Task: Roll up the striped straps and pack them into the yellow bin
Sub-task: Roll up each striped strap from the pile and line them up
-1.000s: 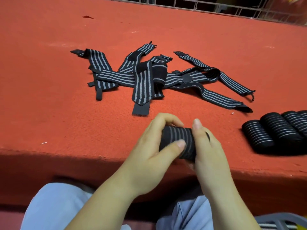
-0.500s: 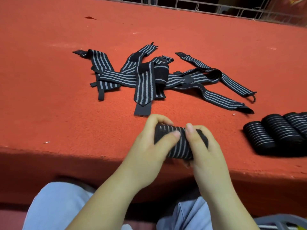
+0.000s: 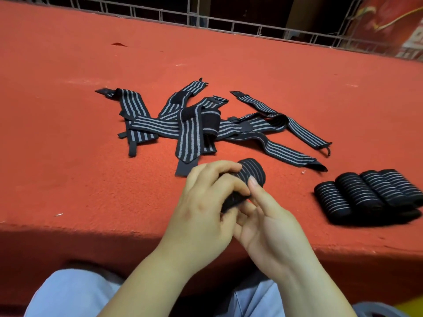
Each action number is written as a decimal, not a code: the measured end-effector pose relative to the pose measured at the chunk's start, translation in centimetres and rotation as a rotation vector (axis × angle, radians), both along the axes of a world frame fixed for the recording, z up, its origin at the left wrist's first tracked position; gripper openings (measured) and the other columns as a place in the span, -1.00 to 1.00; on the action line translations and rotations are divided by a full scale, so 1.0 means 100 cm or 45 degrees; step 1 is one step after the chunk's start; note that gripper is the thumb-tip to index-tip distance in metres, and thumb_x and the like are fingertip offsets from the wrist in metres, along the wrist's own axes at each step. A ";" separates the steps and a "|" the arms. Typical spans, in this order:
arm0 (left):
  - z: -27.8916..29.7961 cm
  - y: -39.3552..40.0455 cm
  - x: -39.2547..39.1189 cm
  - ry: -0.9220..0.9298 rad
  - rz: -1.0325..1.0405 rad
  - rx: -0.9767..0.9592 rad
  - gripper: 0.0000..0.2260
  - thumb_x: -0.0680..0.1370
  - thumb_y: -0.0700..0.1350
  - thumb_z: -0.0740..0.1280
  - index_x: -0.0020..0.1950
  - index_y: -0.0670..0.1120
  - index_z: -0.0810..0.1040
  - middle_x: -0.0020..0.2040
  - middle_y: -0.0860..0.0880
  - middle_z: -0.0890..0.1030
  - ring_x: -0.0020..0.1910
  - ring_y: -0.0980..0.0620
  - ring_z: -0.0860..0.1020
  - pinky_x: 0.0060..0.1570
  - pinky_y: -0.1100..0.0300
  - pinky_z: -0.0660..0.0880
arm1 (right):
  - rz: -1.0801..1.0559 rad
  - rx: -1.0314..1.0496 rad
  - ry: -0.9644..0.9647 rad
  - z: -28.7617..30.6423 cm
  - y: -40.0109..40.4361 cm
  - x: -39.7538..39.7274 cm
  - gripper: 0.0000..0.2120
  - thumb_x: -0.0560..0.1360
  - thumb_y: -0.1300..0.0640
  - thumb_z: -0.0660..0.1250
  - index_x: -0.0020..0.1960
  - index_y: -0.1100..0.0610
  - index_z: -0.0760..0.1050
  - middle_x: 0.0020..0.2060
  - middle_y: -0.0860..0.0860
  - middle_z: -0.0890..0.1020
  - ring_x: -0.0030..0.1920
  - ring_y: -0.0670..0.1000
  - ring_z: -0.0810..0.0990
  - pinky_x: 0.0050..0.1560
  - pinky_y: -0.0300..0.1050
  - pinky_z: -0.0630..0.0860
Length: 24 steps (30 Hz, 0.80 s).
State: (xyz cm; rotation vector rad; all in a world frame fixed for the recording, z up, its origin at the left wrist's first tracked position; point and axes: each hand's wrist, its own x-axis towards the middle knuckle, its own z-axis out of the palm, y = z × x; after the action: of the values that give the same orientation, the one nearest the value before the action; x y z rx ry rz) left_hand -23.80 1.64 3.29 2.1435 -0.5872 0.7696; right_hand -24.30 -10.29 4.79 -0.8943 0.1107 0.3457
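Observation:
A rolled black strap with grey stripes sits between both hands above the near part of the red table. My left hand grips its near end with curled fingers. My right hand holds the roll from below and the right, its thumb against the roll's side. Several loose striped straps lie tangled in a pile just beyond the hands. Several finished rolls lie side by side at the right. A yellow patch at the bottom right corner may be the bin.
The red felt-covered table ends in a near edge just below my hands. A wire grid fence runs along the far edge. My knees in light blue trousers are below the table.
The roll has turned from lying sideways to pointing away from me. My right thumb moved from the roll's top to its side, and both hands shifted slightly forward.

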 end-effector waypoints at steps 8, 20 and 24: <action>0.055 -0.002 0.022 0.951 -0.322 -1.009 -0.67 0.27 -0.02 0.50 -0.01 -0.04 0.58 -0.04 -0.01 0.66 0.01 0.04 0.60 0.05 0.14 0.54 | 0.158 -0.430 -0.239 0.046 -0.031 0.021 -0.69 0.41 0.07 0.35 0.14 0.08 0.57 0.07 0.12 0.66 0.03 0.10 0.63 0.03 -0.02 0.57; 0.098 -0.063 0.075 1.211 -0.649 -0.844 -0.86 0.56 -0.17 0.26 0.04 -0.08 0.59 -0.09 0.01 0.69 -0.12 0.10 0.66 -0.10 0.27 0.57 | 0.397 -1.395 -0.332 0.142 -0.116 0.079 -0.82 0.50 0.16 0.34 0.10 0.12 0.55 -0.30 -0.03 0.64 -0.32 -0.07 0.61 -0.17 -0.13 0.60; 0.096 -0.122 0.095 1.362 -0.704 -0.863 -0.89 0.57 -0.14 0.26 -0.06 -0.08 0.58 -0.21 0.03 0.66 -0.28 0.13 0.62 -0.13 0.25 0.54 | 0.484 -1.419 -0.086 0.154 -0.173 0.103 -0.52 0.30 0.09 0.40 0.19 0.22 0.50 -0.29 0.03 0.63 -0.36 -0.02 0.57 -0.15 -0.08 0.62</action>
State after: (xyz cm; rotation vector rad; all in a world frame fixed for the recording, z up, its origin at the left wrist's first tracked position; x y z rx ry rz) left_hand -14.28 -10.55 12.86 1.3510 -0.2363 -0.4549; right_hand -14.03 -27.60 20.18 -2.0417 0.0644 0.6222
